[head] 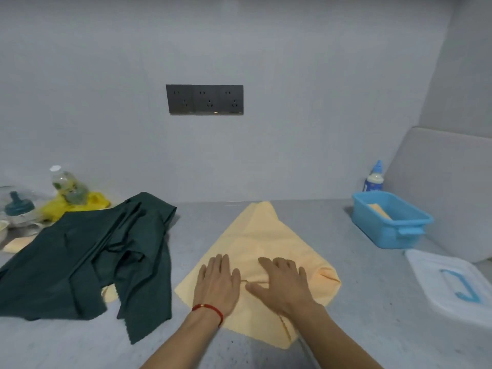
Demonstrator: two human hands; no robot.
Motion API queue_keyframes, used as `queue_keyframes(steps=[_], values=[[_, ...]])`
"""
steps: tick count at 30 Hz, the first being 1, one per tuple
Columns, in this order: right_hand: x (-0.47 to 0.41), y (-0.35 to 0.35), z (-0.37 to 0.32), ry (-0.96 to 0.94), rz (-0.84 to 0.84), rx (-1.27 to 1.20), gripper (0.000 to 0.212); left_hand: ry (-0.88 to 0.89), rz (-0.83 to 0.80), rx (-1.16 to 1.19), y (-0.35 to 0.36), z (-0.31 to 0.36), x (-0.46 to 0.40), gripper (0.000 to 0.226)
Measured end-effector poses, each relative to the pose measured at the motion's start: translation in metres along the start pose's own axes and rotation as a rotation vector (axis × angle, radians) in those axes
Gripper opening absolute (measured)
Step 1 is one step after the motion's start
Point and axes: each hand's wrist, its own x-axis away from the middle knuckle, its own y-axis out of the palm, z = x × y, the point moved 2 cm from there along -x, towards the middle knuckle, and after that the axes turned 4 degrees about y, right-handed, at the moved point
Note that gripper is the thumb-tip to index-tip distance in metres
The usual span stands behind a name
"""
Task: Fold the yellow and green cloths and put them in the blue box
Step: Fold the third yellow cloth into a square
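Left hand: the left hand (217, 284), nearest the camera with a thin red string bracelet (210, 310) on its wrist, lies flat on the cloth, fingers straight and close together.
Right hand: the right hand (282, 284) lies flat just beside it, fingers a little spread, thumb pointing toward the left hand.
Yellow cloth: the soft pale yellow cloth (255, 243) lies on the speckled grey counter (359, 302) in the middle. One corner points away to the wall. Its long way runs from near to far.
Green cloth: the dark green shiny cloth (87, 251) lies crumpled to the left, apart from the yellow one.
Blue box: the blue plastic box (391, 225) sits far right, with something pale yellow inside.
Lid: a white plastic lid with a blue handle (452, 286) lies near the box.
Wall: a dark grey socket panel (204, 99) is on the wall.
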Motion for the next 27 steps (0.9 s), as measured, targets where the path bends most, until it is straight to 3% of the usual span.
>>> queue_keyframes(steps=[2,5,9,12,15,17,19,20,22,25,27], values=[[-0.006,0.001,-0.003,0.041,0.019,0.086,0.051,0.017,0.002,0.03,0.002,-0.004,0.002,0.059],[-0.012,-0.013,0.021,0.125,0.179,0.045,0.025,-0.033,0.026,0.016,0.003,-0.008,0.004,0.062],[-0.012,-0.049,0.088,0.32,0.372,-0.092,0.022,-0.082,-0.01,-0.147,0.0,-0.01,0.01,0.063],[-0.009,-0.073,0.132,0.481,0.453,-0.361,0.014,-0.151,-0.054,-0.349,-0.019,-0.01,0.013,0.064],[-0.005,-0.091,0.156,0.647,0.441,-0.416,0.041,-0.23,-0.139,-0.477,-0.037,0.001,0.008,0.07],[0.0,-0.101,0.154,0.619,0.548,-0.324,0.047,-0.124,-0.058,-0.479,-0.039,0.015,0.005,0.062],[0.005,-0.104,0.131,0.346,0.665,-0.269,0.04,0.103,-0.013,-0.34,-0.029,0.029,0.004,0.051],[0.008,-0.099,0.115,0.175,0.609,-0.269,0.035,0.183,-0.052,-0.224,-0.019,0.033,0.004,0.051],[0.008,-0.075,0.08,-0.064,0.3,-0.179,0.037,0.186,-0.177,-0.085,-0.003,0.033,0.006,0.058],[0.013,-0.025,0.052,-0.136,-0.117,0.089,0.064,0.085,-0.198,-0.054,0.01,0.029,0.011,0.061],[0.018,-0.009,0.058,-0.14,-0.164,0.107,0.061,0.004,-0.189,-0.019,0.011,0.029,0.014,0.063]])
